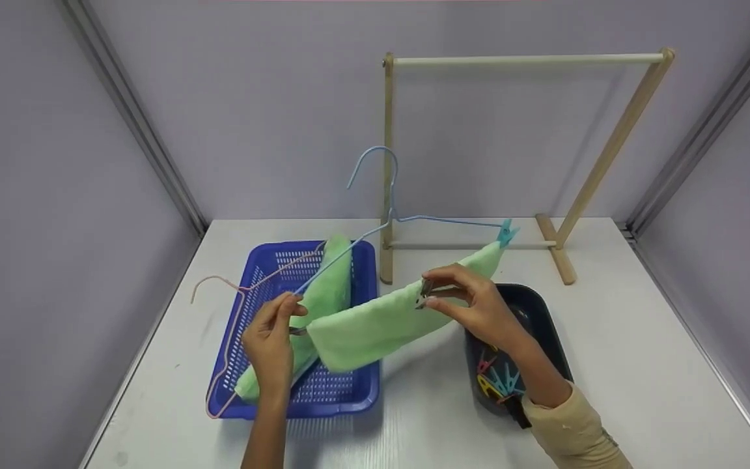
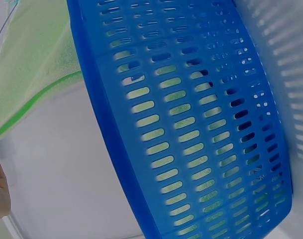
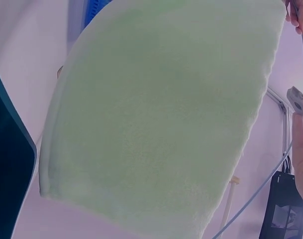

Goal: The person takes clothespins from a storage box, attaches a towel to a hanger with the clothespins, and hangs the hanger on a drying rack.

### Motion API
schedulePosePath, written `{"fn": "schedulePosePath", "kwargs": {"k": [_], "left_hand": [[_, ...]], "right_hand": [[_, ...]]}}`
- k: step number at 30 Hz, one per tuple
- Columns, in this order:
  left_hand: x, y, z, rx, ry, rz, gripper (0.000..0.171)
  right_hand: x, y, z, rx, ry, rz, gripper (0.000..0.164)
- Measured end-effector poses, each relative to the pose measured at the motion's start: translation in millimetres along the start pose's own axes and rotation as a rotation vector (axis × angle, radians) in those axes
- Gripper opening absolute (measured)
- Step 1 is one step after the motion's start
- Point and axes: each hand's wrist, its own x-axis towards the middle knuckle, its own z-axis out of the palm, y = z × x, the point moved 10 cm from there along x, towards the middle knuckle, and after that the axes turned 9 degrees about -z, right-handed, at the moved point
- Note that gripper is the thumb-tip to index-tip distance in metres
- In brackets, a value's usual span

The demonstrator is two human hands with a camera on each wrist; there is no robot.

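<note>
My left hand (image 1: pixel 271 335) pinches the left end of a light blue wire hanger (image 1: pixel 342 253), held up above the basket. A pale green towel (image 1: pixel 368 332) hangs along the hanger's lower edge, its far right corner gripped by a teal clothespin (image 1: pixel 506 232). Beside my left fingers, a grey clip (image 1: pixel 298 331) shows at the towel's left corner. My right hand (image 1: pixel 472 303) pinches a grey clothespin (image 1: pixel 423 293) at the middle of the towel's top edge. In the right wrist view the towel (image 3: pixel 156 109) fills most of the frame, the clothespin (image 3: pixel 298 100) at the right.
A blue basket (image 1: pixel 365 397) holds another green towel (image 1: pixel 333 286) on a pink wire hanger (image 1: pixel 226 352). To the right, a dark tray (image 1: pixel 554 326) contains several coloured clothespins (image 1: pixel 500 383). Behind stands a wooden rack (image 1: pixel 388 163) with a white top bar (image 1: pixel 525 61).
</note>
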Motion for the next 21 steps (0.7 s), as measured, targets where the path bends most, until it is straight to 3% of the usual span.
{"fn": "schedulePosePath", "kwargs": {"k": [21], "left_hand": [[0.2,2.1,0.9,-0.004,-0.006,0.018,0.011]], "right_hand": [[12,-1,14,0.040,-0.003,-0.039,0.031]]}}
